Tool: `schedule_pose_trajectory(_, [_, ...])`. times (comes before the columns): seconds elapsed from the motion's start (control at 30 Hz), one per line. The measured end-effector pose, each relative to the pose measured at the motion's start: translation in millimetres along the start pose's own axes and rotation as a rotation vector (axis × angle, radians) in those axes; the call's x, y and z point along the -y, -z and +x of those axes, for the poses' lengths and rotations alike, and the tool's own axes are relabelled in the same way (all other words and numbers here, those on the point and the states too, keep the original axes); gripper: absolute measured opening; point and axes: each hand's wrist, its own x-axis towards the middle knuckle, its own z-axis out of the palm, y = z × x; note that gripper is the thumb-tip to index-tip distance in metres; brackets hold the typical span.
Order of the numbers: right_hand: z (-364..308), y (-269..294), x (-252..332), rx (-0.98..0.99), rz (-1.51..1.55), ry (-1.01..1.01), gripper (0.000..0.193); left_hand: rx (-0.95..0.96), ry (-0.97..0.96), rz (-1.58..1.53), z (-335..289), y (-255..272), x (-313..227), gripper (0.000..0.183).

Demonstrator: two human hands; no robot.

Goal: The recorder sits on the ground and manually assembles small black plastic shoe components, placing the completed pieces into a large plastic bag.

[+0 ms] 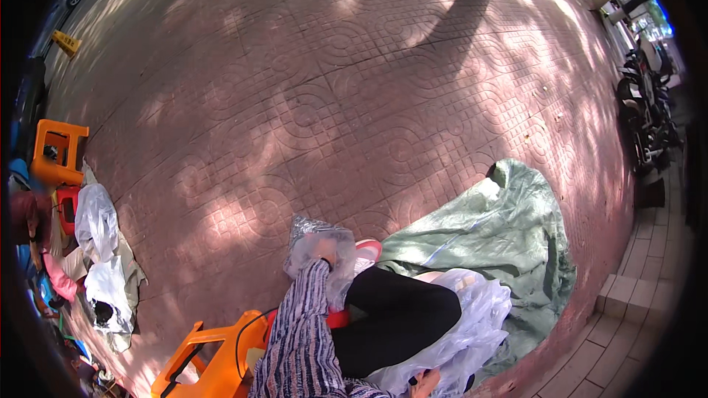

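Observation:
My left hand (325, 250), below a striped sleeve, is among the folds of a clear plastic bag (341, 265) and appears to grip it. Dark grey, shiny contents (307, 228) show at the bag's far end; what they are I cannot make out. My right hand (425, 383) is low at the lower edge, its fingers curled beside a small dark thing. It lies against a big, crumpled, see-through plastic bag (479, 302) to the right of my black-trousered leg (405, 306). A white and pink shoe (367, 252) shows just past my left hand.
A green woven sheet (509, 228) spreads at the right, near a tiled step (627, 298). An orange stool (210, 354) stands at my lower left, another orange stool (60, 151) farther off. White plastic bags (96, 221) and a person's pink sleeve (59, 278) are at the far left.

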Motion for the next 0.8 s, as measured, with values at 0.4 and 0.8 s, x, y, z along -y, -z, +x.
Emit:
schedule_pose_trajectory(0.4, [-8,0,50,-0.464,0.031,0.274,0.014,0.175,0.320,-1.674,-76,78,-5,0.013])
schedule_pose_trajectory(0.8, [-11,6,53,-0.700,0.633,0.280,0.014,0.271,0.382,-1.548,-91,68,-40,0.019])
